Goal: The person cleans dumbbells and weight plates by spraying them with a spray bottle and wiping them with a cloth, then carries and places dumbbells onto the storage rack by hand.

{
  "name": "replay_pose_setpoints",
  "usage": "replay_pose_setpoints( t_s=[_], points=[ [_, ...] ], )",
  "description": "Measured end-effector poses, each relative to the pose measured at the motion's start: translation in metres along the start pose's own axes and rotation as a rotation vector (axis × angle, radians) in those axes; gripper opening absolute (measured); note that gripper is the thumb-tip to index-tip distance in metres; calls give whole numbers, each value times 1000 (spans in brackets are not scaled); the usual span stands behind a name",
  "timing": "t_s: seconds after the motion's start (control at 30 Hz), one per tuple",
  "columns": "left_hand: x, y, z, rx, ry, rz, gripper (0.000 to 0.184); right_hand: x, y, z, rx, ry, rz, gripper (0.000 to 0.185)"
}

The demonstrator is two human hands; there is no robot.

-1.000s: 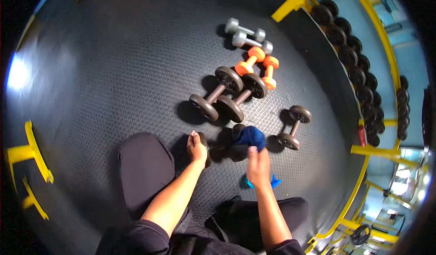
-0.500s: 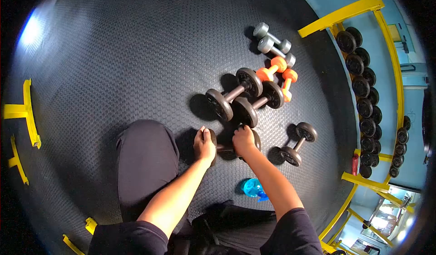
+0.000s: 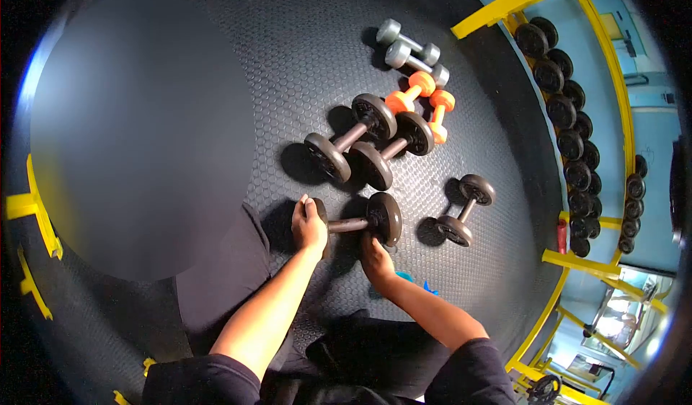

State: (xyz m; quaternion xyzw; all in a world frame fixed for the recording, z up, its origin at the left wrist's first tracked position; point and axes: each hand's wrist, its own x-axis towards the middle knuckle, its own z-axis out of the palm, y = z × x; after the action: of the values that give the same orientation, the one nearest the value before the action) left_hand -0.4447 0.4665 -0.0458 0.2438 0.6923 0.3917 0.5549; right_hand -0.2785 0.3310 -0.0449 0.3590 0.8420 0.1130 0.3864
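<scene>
Touching a dumbbell [image 3: 349, 225], left grip [image 3: 308, 229] curled round it, right grip [image 3: 376, 262] half-hidden.

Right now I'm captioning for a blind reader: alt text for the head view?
A person's left hand and right hand touch opposite ends of a dark dumbbell. Beyond, on black flooring, lie two dark dumbbells, two orange dumbbells and two silver dumbbells; to the right are another dark dumbbell and a yellow rack.

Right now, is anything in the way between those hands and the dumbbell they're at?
Nothing visible stands between: the left hand is against one end of the dumbbell, the right hand at the other end's near edge.
</scene>
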Motion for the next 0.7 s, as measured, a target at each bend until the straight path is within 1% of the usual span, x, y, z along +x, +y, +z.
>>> replay_pose_setpoints(
  t_s=[0.07, 0.1, 0.13, 0.17, 0.2, 0.27, 0.3, 0.33, 0.4, 0.43, 0.47, 0.53, 0.57, 0.6, 0.67, 0.7],
  points=[
    [1, -1, -3, -4, -30, 11, 49, 39, -19, 23, 316, -378, -42, 51],
    [1, 0, -4, -9, -37, 5, 49, 45, -18, 8, 207, -321, 27, 56],
    [0, 4, -3, -19, -42, -2, 49, 49, -16, 3, 206, -319, 34, 56],
    [-2, 8, -3, 56, -40, 15, 50, 50, -16, -3, 244, -362, 82, 55],
    [-3, 8, -4, 60, -45, 16, 50, 48, -15, -8, 287, -407, 130, 55],
    [-1, 9, -6, -57, -63, -75, 46, 28, 1, -15, 310, -367, 96, 56],
    [-2, 10, -4, -7, -52, -25, 50, 16, 3, -15, 202, -264, 66, 54],
    [0, 9, -3, -8, -59, -20, 50, 9, 14, -29, 201, -265, 75, 54],
    [3, 6, -4, 3, -56, -50, 50, -13, 39, -68, 376, -271, 112, 49],
    [1, 8, -4, -21, -54, -52, 50, -20, 55, -85, 455, -258, 128, 44],
    [0, 8, -3, -22, -59, -49, 50, -26, 68, -102, 454, -259, 133, 44],
    [0, 5, -5, -17, -51, -41, 50, -30, 91, -125, 736, -64, 353, 39],
    [3, 3, -6, -14, -72, -34, 50, -29, 102, -125, 811, 267, 363, 40],
    [5, -4, -5, -13, -76, -34, 50, -22, 107, -125, 811, 265, 368, 40],
    [9, -13, -2, 4, -47, 13, 50, 5, 104, -127, 1166, 440, 379, 42],
    [9, -11, -2, 62, -36, 9, 50, 28, 85, -105, 1126, 437, 344, 38]
  ],
)
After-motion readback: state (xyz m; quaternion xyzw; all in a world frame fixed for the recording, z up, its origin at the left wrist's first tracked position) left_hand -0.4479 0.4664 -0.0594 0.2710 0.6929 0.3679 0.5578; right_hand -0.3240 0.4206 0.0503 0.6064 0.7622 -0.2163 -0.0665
